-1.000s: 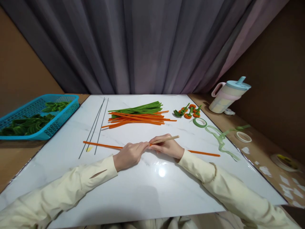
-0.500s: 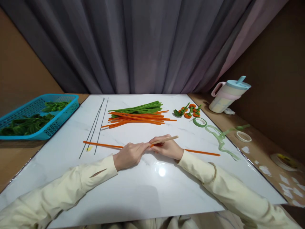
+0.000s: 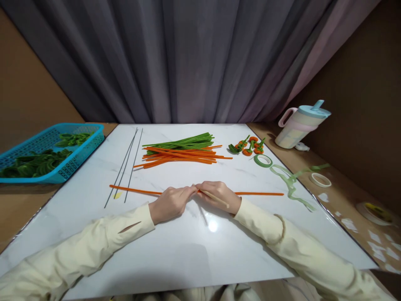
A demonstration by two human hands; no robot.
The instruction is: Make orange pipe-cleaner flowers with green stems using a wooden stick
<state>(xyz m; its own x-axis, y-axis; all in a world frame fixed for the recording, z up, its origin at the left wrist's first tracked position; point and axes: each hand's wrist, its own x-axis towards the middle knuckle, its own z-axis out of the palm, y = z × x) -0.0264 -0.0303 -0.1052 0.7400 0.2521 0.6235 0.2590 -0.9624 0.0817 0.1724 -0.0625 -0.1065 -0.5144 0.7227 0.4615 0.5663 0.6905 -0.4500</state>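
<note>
My left hand [image 3: 171, 203] is closed in a pinch on an orange pipe cleaner [image 3: 134, 190], whose left end lies across thin dark wires [image 3: 125, 167]. Fingertips to fingertips with it, my right hand [image 3: 217, 195] is closed on a thin wooden stick [image 3: 216, 198] at the pipe cleaner's middle. The stick points down to the right over the back of the hand. Beyond the right hand the pipe cleaner stretches out rightward. The fingers hide where it meets the stick. Behind the hands lie bundles of orange pipe cleaners [image 3: 184, 156] and green pipe cleaners [image 3: 188, 141].
Finished-looking orange and green pieces [image 3: 249, 146] lie at the back right by a green tape roll [image 3: 262, 160] and a loose green strip [image 3: 291, 179]. A blue basket [image 3: 78, 161] with green pieces stands left. A tumbler [image 3: 299, 125] and a white ring [image 3: 320, 180] are at right.
The stick's free end has swung from pointing up-right to down-right. The right end of the orange pipe cleaner has shifted inward and slightly up. My left hand has hardly moved.
</note>
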